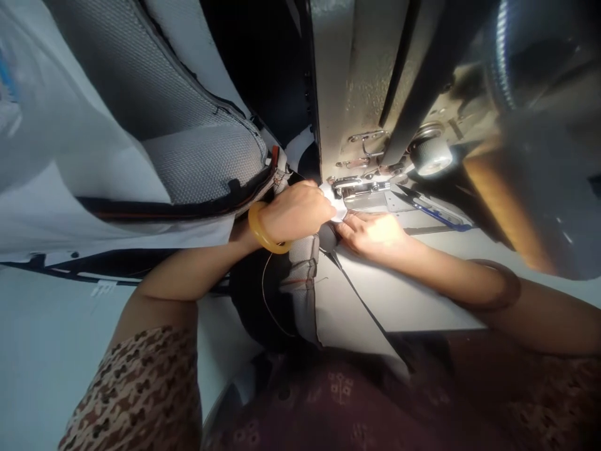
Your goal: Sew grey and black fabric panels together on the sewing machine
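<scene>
My left hand (295, 210), with a yellow bangle (263, 228) on its wrist, pinches a small white fabric piece (334, 203) right at the presser foot (350, 186) of a sewing machine (357, 88). Just to the right, my right hand (373, 233) lies flat on the machine bed, its fingertips pressing the same white fabric. Grey and black padded fabric (300, 275) hangs down below both hands toward my lap. The needle itself is hidden behind the fingers.
A large grey mesh and white fabric piece with black piping (197, 156) is piled at the left. Thread snips with a blue handle (432, 207) lie on the white table (413, 294) right of the foot. The machine's handwheel and lamp glare fill the upper right.
</scene>
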### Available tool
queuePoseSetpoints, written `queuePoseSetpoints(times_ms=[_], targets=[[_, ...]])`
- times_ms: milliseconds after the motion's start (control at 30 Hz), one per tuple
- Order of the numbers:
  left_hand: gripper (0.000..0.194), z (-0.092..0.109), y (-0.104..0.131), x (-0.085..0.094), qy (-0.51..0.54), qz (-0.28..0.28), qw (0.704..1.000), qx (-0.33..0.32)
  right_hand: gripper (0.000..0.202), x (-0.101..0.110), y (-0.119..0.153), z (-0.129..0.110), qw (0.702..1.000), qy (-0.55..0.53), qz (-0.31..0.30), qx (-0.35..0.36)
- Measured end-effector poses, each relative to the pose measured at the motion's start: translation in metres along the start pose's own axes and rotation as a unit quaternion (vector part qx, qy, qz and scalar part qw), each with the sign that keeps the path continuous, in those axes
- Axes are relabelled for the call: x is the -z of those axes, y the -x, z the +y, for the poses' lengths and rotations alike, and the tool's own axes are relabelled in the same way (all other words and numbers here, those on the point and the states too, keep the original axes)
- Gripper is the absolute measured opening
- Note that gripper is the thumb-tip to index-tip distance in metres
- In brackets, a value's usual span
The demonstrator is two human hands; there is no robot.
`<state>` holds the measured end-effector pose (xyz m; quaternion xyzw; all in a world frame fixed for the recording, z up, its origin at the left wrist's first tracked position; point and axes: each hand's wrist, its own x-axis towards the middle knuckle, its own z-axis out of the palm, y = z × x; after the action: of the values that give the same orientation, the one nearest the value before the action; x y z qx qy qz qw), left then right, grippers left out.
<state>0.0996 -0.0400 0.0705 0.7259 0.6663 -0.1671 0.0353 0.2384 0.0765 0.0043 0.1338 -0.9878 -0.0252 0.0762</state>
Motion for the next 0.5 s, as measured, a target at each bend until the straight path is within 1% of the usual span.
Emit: queuePoseSetpoints(times_ms=[67, 133, 200, 233, 300, 333, 367, 433, 467, 500], targets=[[0.026, -0.002, -0.003, 0.000, -0.002, -0.015, 1.000, 0.008, 0.024, -0.001, -0.001, 0.002, 1.000, -0.009, -0.011, -0.014], [0.029, -0.002, -0.004, 0.001, -0.001, -0.016, 1.000, 0.018, 0.025, -0.002, -0.001, 0.002, 0.999, -0.011, -0.017, -0.029], [0.034, -0.001, -0.002, 0.008, -0.007, -0.007, 0.999, 0.044, 0.026, -0.003, -0.002, -0.001, 0.999, -0.004, 0.005, -0.036], [0.037, 0.000, 0.000, 0.016, -0.017, -0.007, 0.997, 0.070, 0.028, -0.003, -0.002, -0.003, 0.999, 0.002, 0.030, -0.039], [0.046, -0.001, 0.009, 0.042, -0.054, -0.014, 0.991, 0.120, 0.035, -0.004, -0.004, -0.008, 0.996, 0.013, 0.083, -0.033], [0.052, -0.002, 0.016, 0.058, -0.080, -0.019, 0.987, 0.136, 0.037, -0.005, -0.004, -0.011, 0.995, 0.015, 0.100, -0.024], [0.059, -0.003, 0.026, 0.076, -0.109, -0.028, 0.983, 0.147, 0.038, -0.005, -0.005, -0.012, 0.994, 0.014, 0.105, -0.013], [0.072, -0.002, 0.055, 0.108, -0.146, -0.041, 0.976, 0.158, 0.038, -0.006, -0.006, -0.012, 0.996, 0.004, 0.085, 0.014], [0.077, 0.002, 0.073, 0.120, -0.139, -0.049, 0.974, 0.175, 0.038, -0.006, -0.006, -0.011, 0.997, -0.004, 0.069, 0.025], [0.080, 0.010, 0.093, 0.129, -0.108, -0.036, 0.973, 0.199, 0.038, -0.006, -0.006, -0.010, 0.998, -0.012, 0.054, 0.034]])
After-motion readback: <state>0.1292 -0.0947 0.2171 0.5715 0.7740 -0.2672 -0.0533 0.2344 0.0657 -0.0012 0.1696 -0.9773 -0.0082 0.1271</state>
